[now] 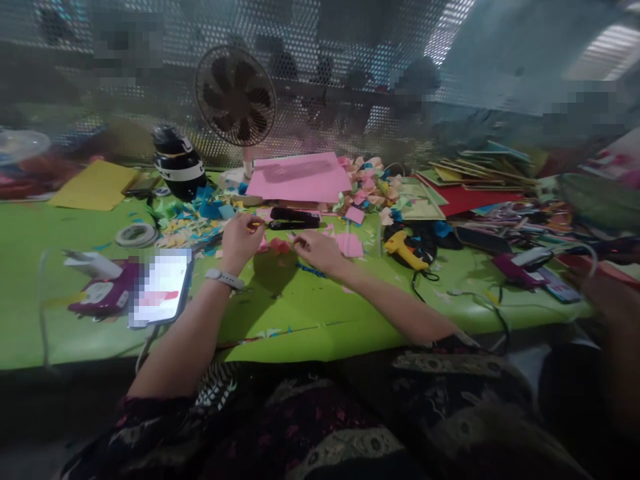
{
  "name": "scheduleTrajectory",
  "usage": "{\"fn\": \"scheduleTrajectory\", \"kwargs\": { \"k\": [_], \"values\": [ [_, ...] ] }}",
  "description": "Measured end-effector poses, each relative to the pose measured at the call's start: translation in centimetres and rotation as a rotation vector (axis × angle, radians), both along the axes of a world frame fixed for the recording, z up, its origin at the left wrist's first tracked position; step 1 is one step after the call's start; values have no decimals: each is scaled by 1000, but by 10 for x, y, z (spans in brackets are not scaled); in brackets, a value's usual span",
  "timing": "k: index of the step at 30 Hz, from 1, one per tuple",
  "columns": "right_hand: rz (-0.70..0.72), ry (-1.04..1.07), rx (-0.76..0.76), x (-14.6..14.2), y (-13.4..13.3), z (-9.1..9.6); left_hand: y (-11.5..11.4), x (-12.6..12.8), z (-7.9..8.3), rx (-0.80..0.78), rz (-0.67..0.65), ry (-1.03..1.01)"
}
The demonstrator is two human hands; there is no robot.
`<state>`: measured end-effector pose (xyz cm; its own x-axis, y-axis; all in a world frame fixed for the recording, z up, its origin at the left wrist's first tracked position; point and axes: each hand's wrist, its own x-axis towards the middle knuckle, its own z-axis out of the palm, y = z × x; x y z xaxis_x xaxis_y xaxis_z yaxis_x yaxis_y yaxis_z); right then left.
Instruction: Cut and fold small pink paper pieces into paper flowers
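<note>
My left hand (241,239), with a pale watch strap on the wrist, is raised over the green table (300,327) with thumb and fingertips pinched together. What those fingertips hold, if anything, is too small to make out. Facing it, my right hand (318,249) has its fingers curled in, and their contents are unclear. Reddish-pink paper (281,245) lies between the two hands. Just beyond them is a black stapler (294,219). Pink paper squares (350,245) lie to the right of my right hand, and a blue twisted strip (311,269) is below it.
A phone (163,287) leans at left, near a tape roll (136,235). Paper scraps (193,227), a black bottle (179,163), a fan (236,97) and pink sheets (303,177) stand behind. At right are a yellow glue gun (406,250) and another person's arm (613,307).
</note>
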<state>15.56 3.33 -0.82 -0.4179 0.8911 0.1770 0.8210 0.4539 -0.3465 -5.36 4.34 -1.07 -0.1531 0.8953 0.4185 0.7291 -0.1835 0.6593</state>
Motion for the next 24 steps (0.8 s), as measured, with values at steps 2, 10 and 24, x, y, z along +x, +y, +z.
{"fn": "scheduleTrajectory", "kwargs": {
  "k": [2,10,24],
  "values": [
    [-35,38,-22,2,1,1,1,0,-2,7,-17,6],
    [-29,13,-68,-9,8,0,2,2,-5,22,-44,-13],
    [-11,10,78,-16,8,-15,-3,5,-2,-35,-76,38]
  ]
}}
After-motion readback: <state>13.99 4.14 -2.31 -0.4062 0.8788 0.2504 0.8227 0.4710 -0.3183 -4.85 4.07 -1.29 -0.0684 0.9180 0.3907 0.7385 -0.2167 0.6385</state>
